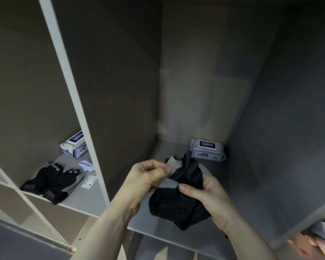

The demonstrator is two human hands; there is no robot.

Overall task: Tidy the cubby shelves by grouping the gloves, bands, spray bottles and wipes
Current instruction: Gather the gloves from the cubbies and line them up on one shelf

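Both my hands hold a bundle of black and grey gloves (178,199) above the front of the middle cubby. My left hand (146,177) pinches a grey part at the bundle's top. My right hand (208,196) grips its right side, thumb on a grey edge. A pack of wipes (207,150) lies at the back right of this cubby. In the left cubby a pair of black gloves (51,182) lies at the front, and a second pack of wipes (75,144) sits behind them, partly hidden by the divider.
A white vertical divider (73,102) separates the left cubby from the middle one. A small white label (89,182) and a pale crumpled scrap (86,166) lie on the left shelf. Lower cubbies open beneath. Something pinkish (311,246) shows at the bottom right.
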